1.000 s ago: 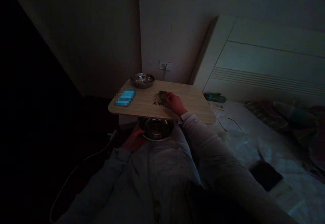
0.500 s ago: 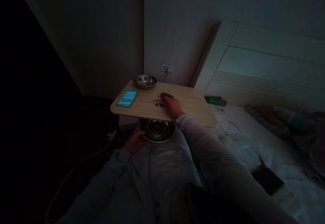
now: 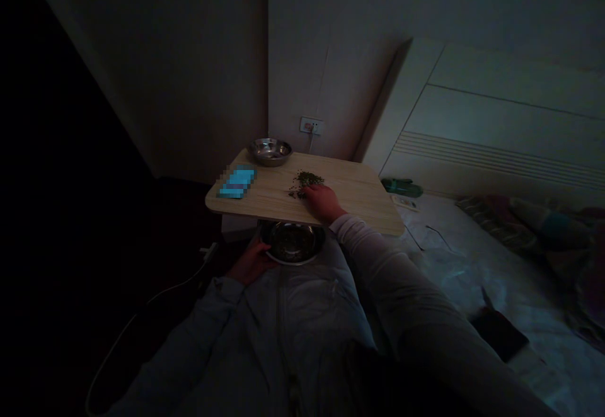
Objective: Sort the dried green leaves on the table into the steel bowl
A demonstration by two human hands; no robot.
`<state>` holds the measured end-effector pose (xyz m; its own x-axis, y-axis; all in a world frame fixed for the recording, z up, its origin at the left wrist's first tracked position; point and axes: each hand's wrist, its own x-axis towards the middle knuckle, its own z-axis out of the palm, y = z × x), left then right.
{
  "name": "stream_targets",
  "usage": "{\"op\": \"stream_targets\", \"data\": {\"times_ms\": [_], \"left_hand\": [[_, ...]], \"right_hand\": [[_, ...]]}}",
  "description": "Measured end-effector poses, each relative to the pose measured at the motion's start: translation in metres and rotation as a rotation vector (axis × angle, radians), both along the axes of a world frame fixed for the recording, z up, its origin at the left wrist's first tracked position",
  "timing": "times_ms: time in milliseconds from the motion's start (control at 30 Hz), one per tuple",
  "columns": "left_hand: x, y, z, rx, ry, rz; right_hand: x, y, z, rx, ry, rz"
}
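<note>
My left hand point(image 3: 250, 264) is closed on the near left rim of a shiny metal bowl point(image 3: 293, 262) at my lap, its thumb over the edge. Dark contents in the bowl are too dim to name. On the light wooden table point(image 3: 359, 199), my right hand point(image 3: 324, 203) rests with fingers curled down and together at the near side of a loose pile of small green beans or grains point(image 3: 309, 177). A few grains lie scattered by the fingertips. Whatever the fingers pinch is hidden. A second metal bowl point(image 3: 270, 152) stands at the table's far left corner.
A lit phone point(image 3: 237, 182), its screen blurred out, lies on the table's left side. To the right, a bed point(image 3: 439, 215) holds a green bottle point(image 3: 403, 188), a patterned cloth point(image 3: 534, 228) and a dark flat object point(image 3: 500, 335). A white cable point(image 3: 142, 310) runs along the dark floor.
My right hand has drawn slightly toward me, and more of the green pile shows in front of it. My left hand and both bowls stay where they were.
</note>
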<state>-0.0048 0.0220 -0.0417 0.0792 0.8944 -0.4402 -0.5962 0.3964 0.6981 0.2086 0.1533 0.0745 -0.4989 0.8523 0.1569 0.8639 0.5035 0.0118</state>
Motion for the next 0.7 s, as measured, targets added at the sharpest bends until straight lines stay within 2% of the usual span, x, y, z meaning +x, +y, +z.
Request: {"op": "stream_targets", "data": {"times_ms": [267,700], "left_hand": [[-0.004,0.002,-0.009,0.007,0.005,-0.004],[-0.001,0.0,-0.001,-0.01,0.017,0.01]], "right_hand": [[0.003,-0.005,0.0,-0.038,0.017,-0.038],[0.02,-0.002,-0.01,-0.041,0.045,-0.01]]}}
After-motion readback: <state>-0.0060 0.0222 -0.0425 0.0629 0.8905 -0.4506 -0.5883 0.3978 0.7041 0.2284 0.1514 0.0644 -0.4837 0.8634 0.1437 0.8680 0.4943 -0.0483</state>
